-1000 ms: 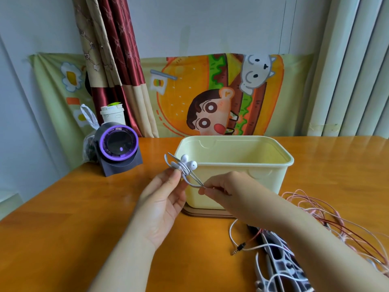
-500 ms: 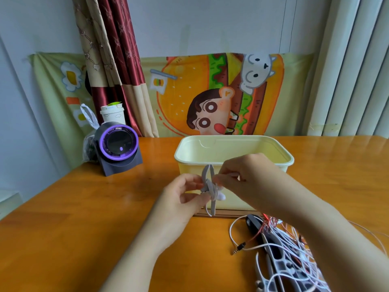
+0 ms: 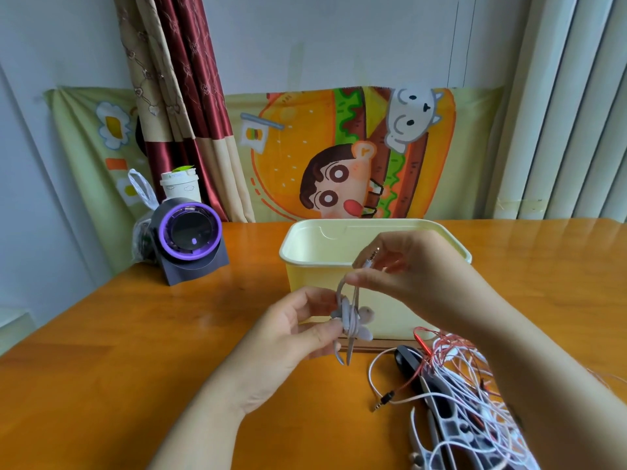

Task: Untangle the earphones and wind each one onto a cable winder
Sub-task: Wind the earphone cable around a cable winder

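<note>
The wooden table [image 3: 101, 368] carries a cream bin [image 3: 305, 276], open at the top, and everything else lies around that bin. To the right of the bin's front corner, a tangle of white and red cables [image 3: 468, 374] sprawls over dark and grey objects that are too covered to identify, and 1 loose plug [image 3: 381, 401] lies at its near-left edge. Well to the left of the bin stands a purple-ringed device [image 3: 190, 232], with a lidded cup [image 3: 179, 186] behind it. Both hands are raised off the table in front of the bin's front wall. The right hand [image 3: 407, 269] is the higher one, level with the bin's rim, with its fingers curled. It pinches the earphone cable [image 3: 354, 300] and has the jack plug [image 3: 373, 256] poking up and to the right between the fingers. The left hand [image 3: 291, 334] is lower, to the left of the bin's front, palm turned toward the bin, with thumb and fingers closed on the middle of the cable winder [image 3: 346, 320]. The winder's long axis runs nearly vertical, with 2 prongs pointing up toward the right hand and 2 pointing down at the table. Cable is wrapped around the winder's waist, and 2 earbuds [image 3: 366, 315] stick out on its right side, in front of the bin's wall.
</note>
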The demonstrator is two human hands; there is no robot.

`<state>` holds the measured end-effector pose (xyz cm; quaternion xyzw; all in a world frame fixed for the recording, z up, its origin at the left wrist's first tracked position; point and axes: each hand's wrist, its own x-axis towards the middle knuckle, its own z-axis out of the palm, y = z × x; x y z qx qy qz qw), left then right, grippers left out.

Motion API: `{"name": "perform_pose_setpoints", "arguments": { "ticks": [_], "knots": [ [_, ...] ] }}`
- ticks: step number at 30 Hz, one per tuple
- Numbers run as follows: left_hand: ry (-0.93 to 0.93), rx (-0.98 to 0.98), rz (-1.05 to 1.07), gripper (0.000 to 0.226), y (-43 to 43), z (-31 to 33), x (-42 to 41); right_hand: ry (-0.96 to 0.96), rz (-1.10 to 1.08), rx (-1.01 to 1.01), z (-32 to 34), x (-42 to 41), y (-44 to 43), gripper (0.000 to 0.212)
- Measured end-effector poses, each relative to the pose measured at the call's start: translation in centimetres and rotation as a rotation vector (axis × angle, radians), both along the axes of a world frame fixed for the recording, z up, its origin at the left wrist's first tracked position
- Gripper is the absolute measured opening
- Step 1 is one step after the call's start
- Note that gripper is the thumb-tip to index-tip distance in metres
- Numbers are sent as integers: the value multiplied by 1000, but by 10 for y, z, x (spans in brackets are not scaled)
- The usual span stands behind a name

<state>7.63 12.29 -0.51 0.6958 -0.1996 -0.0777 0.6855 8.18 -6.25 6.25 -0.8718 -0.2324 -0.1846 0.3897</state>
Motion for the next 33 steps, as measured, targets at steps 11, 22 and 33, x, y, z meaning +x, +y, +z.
{"name": "perform_pose_setpoints", "arguments": {
  "ticks": [11, 22, 33],
  "knots": [
    [85, -172, -177, 34, -2, 5, -7, 243, 187, 170, 1, 2, -7, 42],
    [136, -492, -105, 32, -7, 3, -3, 388, 134, 397, -25, 9, 22, 42],
    [209, -242, 217, 24, -24, 1, -7, -40, -182, 377, -41, 6, 40, 32]
  ]
}}
